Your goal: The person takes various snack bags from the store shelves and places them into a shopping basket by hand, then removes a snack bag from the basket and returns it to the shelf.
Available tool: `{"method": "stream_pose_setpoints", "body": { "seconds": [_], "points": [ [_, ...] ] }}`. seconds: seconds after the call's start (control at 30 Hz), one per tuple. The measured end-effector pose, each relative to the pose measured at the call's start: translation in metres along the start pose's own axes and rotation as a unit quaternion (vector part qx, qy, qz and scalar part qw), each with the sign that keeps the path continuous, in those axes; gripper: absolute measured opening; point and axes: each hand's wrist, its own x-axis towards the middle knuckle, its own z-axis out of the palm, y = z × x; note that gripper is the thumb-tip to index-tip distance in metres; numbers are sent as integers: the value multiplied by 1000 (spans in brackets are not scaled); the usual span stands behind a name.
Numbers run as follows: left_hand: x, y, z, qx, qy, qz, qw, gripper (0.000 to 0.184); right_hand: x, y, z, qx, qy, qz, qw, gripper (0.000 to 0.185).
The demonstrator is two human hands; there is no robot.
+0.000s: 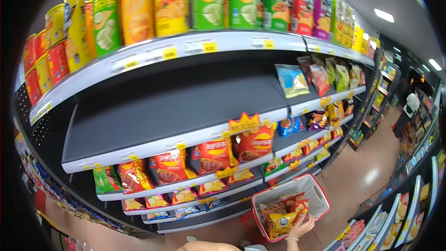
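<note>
My right hand [303, 227], with a bracelet at the wrist, reaches over a white shopping basket [320, 200] with a red rim. Its fingers are closed on the edge of a red snack bag [297, 203] inside the basket. Against that bag lies a yellow snack bag [281, 223], among other brownish-red packets. Bare skin of a limb shows at the bottom edge, but my left hand is out of sight.
A chip shelf [181, 97] curves across the view, its upper-middle level mostly bare. Chip canisters [211, 4] line the top; red chip bags [213, 155] hang lower. Another shelf [395, 232] stands right. A person [408, 111] is down the aisle.
</note>
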Motion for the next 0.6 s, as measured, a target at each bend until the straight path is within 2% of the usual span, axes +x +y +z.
{"method": "stream_pose_setpoints", "body": {
  "seconds": [0.07, 0.13, 0.17, 0.2, 0.23, 0.27, 0.3, 0.37, 0.4, 0.43, 0.47, 0.5, 0.57, 0.6],
  "points": [
    [-14, 22, 4, 41, 75, 13, 996, 59, 8, -8, 8, -10, 24, -8, 1000, 35],
    [-28, 41, 0, 78, 208, 52, 974, 60, 9, -14, 9, -18, 13, -10, 1000, 37],
    [-29, 50, -6, 108, 297, 99, 944, 67, 12, -11, 16, -27, 30, 9, 999, 37],
    [-33, 60, -13, 99, 319, 136, 933, 73, 14, -9, 20, -37, 48, 25, 998, 38],
    [-31, 72, -10, 91, 383, 133, 909, 78, 14, -9, 20, -40, 34, 15, 999, 38],
    [-35, 72, -14, 61, 350, 202, 913, 78, 13, -12, 21, -59, 41, 75, 995, 34],
    [-40, 75, -14, 64, 358, 208, 908, 78, 13, -11, 24, -77, 50, 135, 987, 31],
    [-47, 80, -12, 116, 335, 193, 915, 79, 6, 4, 26, -76, 57, 152, 984, 31],
    [-50, 80, -10, 117, 333, 191, 916, 80, 4, 1, 19, -66, 39, 248, 966, 34],
    [-53, 81, -9, 115, 337, 195, 914, 80, 3, -2, 11, -57, 22, 342, 938, 38],
    [-54, 81, -8, 113, 330, 194, 917, 80, 5, -3, 0, -40, -46, 430, 901, 41],
    [-56, 81, -7, 110, 321, 192, 921, 80, 0, 14, 1, -44, -46, 427, 902, 41],
    [-58, 82, -7, 106, 316, 193, 923, 80, -16, 69, 9, -58, -14, 566, 822, 36],
    [-58, 82, -8, 106, 311, 198, 923, 81, -22, 85, 4, -60, -9, 605, 794, 35]
  ]
}}
